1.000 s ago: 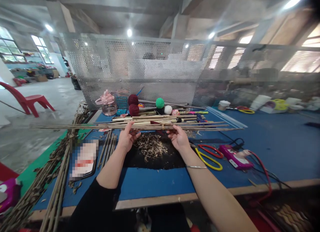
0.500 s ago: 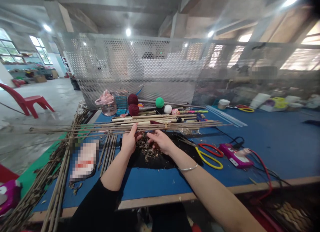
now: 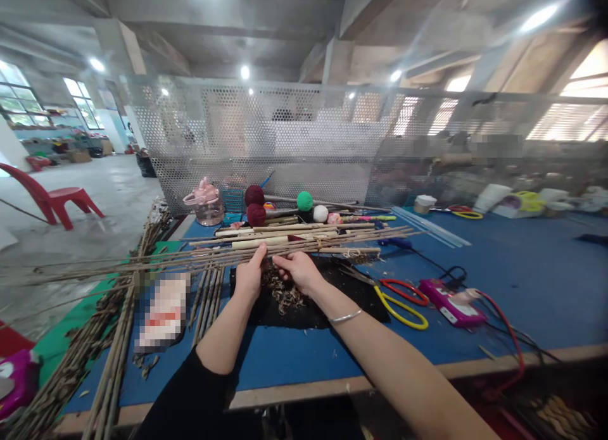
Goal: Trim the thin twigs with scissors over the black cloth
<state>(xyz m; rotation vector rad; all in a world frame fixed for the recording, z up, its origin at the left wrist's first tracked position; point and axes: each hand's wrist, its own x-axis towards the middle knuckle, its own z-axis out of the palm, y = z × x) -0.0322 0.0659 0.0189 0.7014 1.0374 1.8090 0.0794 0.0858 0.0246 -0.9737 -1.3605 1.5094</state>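
Observation:
My left hand (image 3: 249, 276) is closed around a bundle of long thin dry sticks (image 3: 161, 260), thumb on top. The bundle runs across the view, its left ends reaching past the table. Just below it, my right hand (image 3: 301, 272) has thumb and fingers pinched together near the sticks. Whatever lies in that pinch is too small to make out. Beneath both hands, a black cloth (image 3: 327, 301) carries a heap of dry plant scraps (image 3: 285, 294). Scissors (image 3: 403, 294) with one red and one yellow handle lie to the right, blades on the cloth.
Behind the sticks are yarn balls (image 3: 304, 201) and a pink-lidded jar (image 3: 209, 206), before a perforated metal screen (image 3: 323, 136). A purple power strip (image 3: 451, 304) with cords sits right. More stems (image 3: 111, 358) lie left, near a red chair (image 3: 71, 199).
The bundle has tilted, its left ends lower and its right ends slightly higher. My right fingers have come together into a pinch. The view has shifted slightly.

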